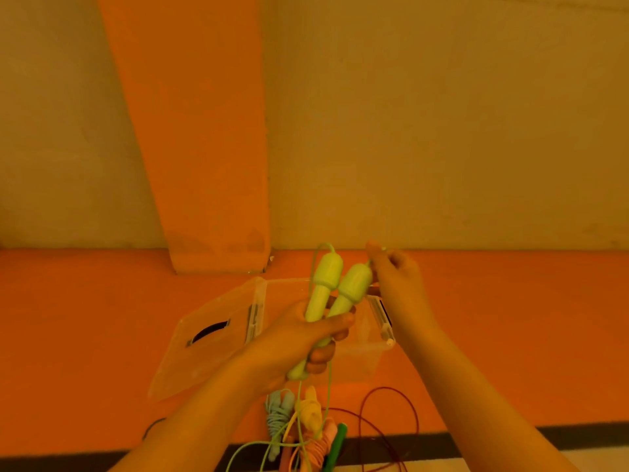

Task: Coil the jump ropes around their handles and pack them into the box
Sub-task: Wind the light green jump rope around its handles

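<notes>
item 1, rope in work. left hand (299,338) grips the yellow-green handles (352,284) side by side, caps pointing to 12 o'clock, in mid-air over the box. right hand (394,277), at 2 o'clock from the caps, appears to pinch the cord (329,386) where it leaves the right-hand cap. i count no turns round the handles. the cord hangs slack towards 6 o'clock and trails into the pile. i judge the winding on this rope is only starting.

item 2, box (360,362). clear plastic, open, standing on the orange surface just behind the hands. the hands cover much of its inside. i make out no rope through the wall that shows, so i judge nothing is packed yet.

item 3, lid (204,352). clear, with a dark slot handle, tilted back at 9 o'clock of the box.

item 4, pile at 6 o'clock of the box, outside it:
- blue rope (279,412), bundled
- yellow rope (311,412), bundled
- pink-orange rope (323,441), partly bundled as far as i can tell
- green handle (337,444), its cord not traceable
- dark red rope (384,417), in loose open loops at 4 o'clock

remaining, by my reading: wind this rope, wind the red and green ones, then load every bundle into the box.
</notes>
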Tool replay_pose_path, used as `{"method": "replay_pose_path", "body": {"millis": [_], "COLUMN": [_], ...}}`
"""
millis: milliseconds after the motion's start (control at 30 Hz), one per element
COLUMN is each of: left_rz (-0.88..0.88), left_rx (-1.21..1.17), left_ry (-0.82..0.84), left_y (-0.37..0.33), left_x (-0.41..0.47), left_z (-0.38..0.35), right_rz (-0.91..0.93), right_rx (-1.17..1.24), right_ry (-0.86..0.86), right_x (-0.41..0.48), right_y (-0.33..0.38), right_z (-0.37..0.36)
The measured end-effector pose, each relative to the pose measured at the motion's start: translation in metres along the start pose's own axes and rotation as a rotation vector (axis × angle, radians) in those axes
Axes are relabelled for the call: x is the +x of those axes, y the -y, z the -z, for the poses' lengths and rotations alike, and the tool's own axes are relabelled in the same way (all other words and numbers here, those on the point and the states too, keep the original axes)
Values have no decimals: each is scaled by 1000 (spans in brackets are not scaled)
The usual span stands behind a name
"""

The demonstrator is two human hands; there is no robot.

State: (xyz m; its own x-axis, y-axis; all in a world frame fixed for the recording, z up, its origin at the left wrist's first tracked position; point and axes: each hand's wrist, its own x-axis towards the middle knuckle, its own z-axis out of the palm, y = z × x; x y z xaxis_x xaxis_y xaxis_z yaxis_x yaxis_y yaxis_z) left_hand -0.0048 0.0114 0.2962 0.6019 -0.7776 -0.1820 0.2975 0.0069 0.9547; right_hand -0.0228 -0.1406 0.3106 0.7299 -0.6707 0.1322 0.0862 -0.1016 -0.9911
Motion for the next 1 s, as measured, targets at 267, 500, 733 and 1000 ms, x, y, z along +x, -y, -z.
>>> {"method": "replay_pose_path", "body": {"millis": [267,500,733,1000], "left_rz": [-6,37,-10,-182], "left_rx": [30,-53,17,38], "left_ry": [161,383,292,-71], "left_y": [-18,-21,-22,-13], "left_x": [-17,-23,-19,-10], "left_z": [-4,-3,-2,-14], "right_rz": [204,130,-57,-122], "right_rx": [-59,50,277,15], "right_ry": [-118,354,400,303], "right_x": [-18,-23,-29,-24], "right_y": [8,18,22,6], "right_z": [17,22,9,7]}}
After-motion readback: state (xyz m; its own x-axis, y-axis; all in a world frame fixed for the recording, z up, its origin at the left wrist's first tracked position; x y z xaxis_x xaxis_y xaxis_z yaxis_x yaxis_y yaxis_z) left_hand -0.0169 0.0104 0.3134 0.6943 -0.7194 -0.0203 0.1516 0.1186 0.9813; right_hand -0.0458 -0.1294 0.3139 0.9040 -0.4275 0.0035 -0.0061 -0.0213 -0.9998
